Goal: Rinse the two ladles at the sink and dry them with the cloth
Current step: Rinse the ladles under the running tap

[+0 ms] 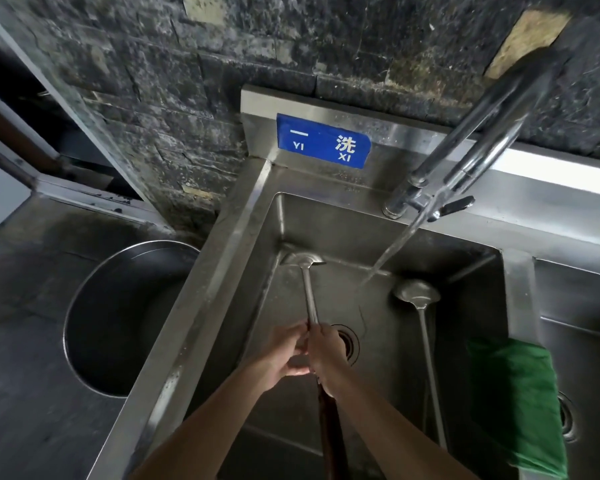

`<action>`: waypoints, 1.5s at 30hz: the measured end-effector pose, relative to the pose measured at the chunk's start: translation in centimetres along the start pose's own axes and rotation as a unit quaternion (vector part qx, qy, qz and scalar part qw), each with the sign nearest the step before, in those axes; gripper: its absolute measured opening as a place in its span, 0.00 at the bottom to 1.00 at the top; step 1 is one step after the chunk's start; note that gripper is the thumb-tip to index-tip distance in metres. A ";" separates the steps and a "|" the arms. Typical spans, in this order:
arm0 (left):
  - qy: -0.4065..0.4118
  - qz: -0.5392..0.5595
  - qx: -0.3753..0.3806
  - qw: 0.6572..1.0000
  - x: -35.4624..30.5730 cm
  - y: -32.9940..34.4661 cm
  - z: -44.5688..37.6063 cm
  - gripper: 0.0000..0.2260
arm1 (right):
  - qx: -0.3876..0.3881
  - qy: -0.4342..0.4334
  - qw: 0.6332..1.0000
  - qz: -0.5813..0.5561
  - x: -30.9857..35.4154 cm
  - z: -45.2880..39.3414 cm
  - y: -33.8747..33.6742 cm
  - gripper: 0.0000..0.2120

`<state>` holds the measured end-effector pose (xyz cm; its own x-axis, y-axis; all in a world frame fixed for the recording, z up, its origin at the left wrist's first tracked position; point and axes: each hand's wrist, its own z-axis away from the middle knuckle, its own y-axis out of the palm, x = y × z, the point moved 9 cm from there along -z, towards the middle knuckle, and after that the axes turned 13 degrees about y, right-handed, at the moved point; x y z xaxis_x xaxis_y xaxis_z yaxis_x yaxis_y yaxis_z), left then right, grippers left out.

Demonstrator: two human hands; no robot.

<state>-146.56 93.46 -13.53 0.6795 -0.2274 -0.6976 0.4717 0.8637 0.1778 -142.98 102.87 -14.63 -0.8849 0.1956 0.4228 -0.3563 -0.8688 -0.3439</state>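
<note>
Steel ladle (309, 292) is held by both hands: the left hand (286, 351) and right hand (326, 348) wrap its handle together. Its bowl sits ahead of them in the sink (378, 216) corner. Right of the hands lies a second ladle (420, 299), past falling water (395, 247). Farther right hangs a green cloth (516, 403).

A single wide-angle view is taken from head height, angled steeply forward and down into a steel sink (388, 233) set against a dark brick wall (187, 81). The basin is seen close up, with straight edges bowed by the lens.
</note>
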 end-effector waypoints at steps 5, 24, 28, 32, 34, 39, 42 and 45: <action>-0.025 -0.009 -0.025 0.999 1.4 -3.0 -1.1 0.13 | -0.029 0.013 0.999 0.007 -1.0 -3.6 3.9 0.24; 0.024 -0.145 -0.083 0.986 2.2 -9.5 -3.8 0.19 | 0.064 0.043 0.997 -0.027 -0.1 -5.1 12.9 0.18; 0.071 -0.181 -0.070 0.978 2.8 -10.4 -4.5 0.20 | 0.068 -0.003 0.997 0.033 0.5 -5.5 13.6 0.17; 0.116 -0.290 -0.072 0.947 3.2 -11.6 -5.1 0.18 | 0.051 -0.035 0.996 0.068 1.3 -5.2 12.8 0.18; 0.118 -0.335 -0.071 0.932 3.3 -11.7 -5.3 0.16 | 0.063 -0.039 0.994 0.075 1.4 -5.0 12.7 0.19; 0.103 -0.395 -0.070 0.910 2.2 -11.0 -4.5 0.23 | 0.116 -0.011 0.992 0.051 1.2 -4.8 11.6 0.22; 0.098 -0.423 -0.061 0.899 1.4 -10.0 -3.9 0.27 | 0.117 -0.012 0.992 0.040 1.5 -4.7 10.4 0.20; 0.097 -0.486 -0.029 0.868 0.4 -8.4 -3.4 0.37 | 0.097 -0.053 0.992 0.058 2.5 -4.3 8.2 0.17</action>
<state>-152.18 87.65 -17.68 -0.1333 -0.7860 -0.6037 0.7358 0.3296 -0.5915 -149.41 98.21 -19.97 -0.8762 0.0488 0.4794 -0.1801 -0.9560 -0.2318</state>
